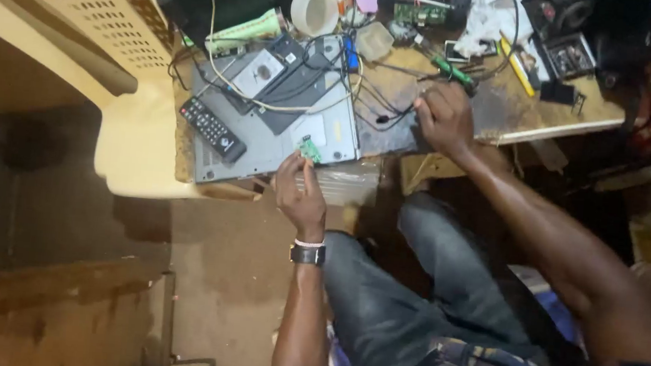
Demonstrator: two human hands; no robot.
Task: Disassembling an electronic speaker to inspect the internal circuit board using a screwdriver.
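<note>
At tabletop [501,115] edge, left hand [301,196] pinches a small green circuit board [311,149] over the grey player [283,137]; right hand [445,119] presses wires [382,106], fingers curled, steadying them.

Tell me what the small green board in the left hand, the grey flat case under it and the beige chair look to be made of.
Small green board: likely fibreglass circuit board, matt green with tiny metal dots. Grey flat case: seemingly painted sheet metal, with a smooth dull sheen and crisp straight edges. Beige perforated chair: moulded plastic, with uniform colour and a regular hole pattern. The left hand pinches the board.
</note>
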